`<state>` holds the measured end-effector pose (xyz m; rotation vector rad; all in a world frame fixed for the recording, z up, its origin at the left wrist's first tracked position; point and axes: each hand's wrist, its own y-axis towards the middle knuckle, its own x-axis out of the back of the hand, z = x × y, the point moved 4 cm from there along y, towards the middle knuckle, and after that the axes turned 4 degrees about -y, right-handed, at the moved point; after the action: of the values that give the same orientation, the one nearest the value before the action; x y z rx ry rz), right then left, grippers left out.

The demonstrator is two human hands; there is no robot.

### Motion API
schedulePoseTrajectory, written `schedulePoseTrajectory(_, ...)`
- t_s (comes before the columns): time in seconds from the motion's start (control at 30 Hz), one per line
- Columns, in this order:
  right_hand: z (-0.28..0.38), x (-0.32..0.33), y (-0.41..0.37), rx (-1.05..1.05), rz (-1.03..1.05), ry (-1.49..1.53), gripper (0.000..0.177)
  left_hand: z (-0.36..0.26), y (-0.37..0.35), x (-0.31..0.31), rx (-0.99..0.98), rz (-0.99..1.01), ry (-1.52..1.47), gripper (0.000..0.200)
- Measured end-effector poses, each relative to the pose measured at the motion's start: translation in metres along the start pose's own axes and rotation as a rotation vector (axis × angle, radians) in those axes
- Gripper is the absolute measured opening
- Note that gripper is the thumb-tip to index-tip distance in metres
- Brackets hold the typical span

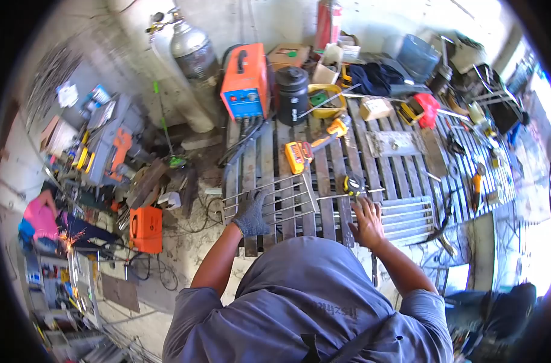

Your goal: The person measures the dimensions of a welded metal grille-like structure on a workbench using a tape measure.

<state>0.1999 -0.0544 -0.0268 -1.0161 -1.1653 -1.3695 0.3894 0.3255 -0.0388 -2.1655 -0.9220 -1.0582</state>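
Note:
My left hand (251,213), in a grey knit glove, rests on a small frame of thin metal rods (274,199) lying on the slatted workbench (324,169). My bare right hand (367,221) lies flat on the bench by a metal rod (348,195) that runs to the right of the frame. A black and yellow tape measure (353,183) sits just beyond its fingers. A second rod frame (408,218) lies to the right of that hand. Neither hand visibly grips anything.
An orange welder (246,81), a black can (292,94), a grey gas cylinder (194,66) and a yellow tool (296,156) stand at the bench's far side. Hand tools litter the right end. On the floor at left, another person (42,221) works amid sparks.

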Motion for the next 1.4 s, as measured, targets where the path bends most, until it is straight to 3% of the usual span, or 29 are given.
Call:
schedulePoseTrajectory(0.23,-0.001,0.042,-0.143,-0.304,-0.113,0.066,0.066,0.015,0.021,-0.032,0.005,0.076,0.16,0.139)
schedulePoseTrajectory(0.3,0.003,0.043,-0.173,-0.444,-0.157,0.045,0.065,0.032,0.02,-0.036,-0.006,0.081,0.071,0.141)
schedulePoseTrajectory(0.5,0.051,0.042,-0.229,-0.626,-0.093,0.109,0.067,0.032,0.021,-0.02,-0.112,0.196,0.066,0.131)
schedulePoseTrajectory(0.7,0.094,0.057,-0.273,-0.746,0.025,0.101,0.07,0.006,0.05,-0.03,-0.35,-0.086,0.095,0.089)
schedulePoseTrajectory(0.73,0.096,0.06,-0.28,-0.771,0.043,0.093,0.069,-0.025,0.046,-0.024,-0.416,-0.115,0.008,0.074)
schedulePoseTrajectory(0.8,0.097,0.068,-0.294,-0.811,0.079,0.077,0.069,-0.058,0.044,-0.041,-0.523,-0.099,-0.115,0.07)
schedulePoseTrajectory(1.07,0.051,0.073,-0.324,-0.871,0.187,0.088,0.07,-0.164,0.022,-0.135,-0.615,0.094,-0.166,0.063)
schedulePoseTrajectory(1.2,0.01,0.078,-0.334,-0.769,0.255,0.121,0.07,-0.221,0.062,-0.153,-0.589,0.117,0.041,0.059)
schedulePoseTrajectory(1.3,-0.036,0.085,-0.363,-0.722,0.28,0.114,0.07,-0.232,0.126,-0.19,-0.699,-0.115,0.345,0.06)
schedulePoseTrajectory(1.4,-0.1,0.087,-0.423,-0.771,0.243,0.13,0.071,-0.226,0.181,-0.201,-0.477,-0.05,0.592,0.065)
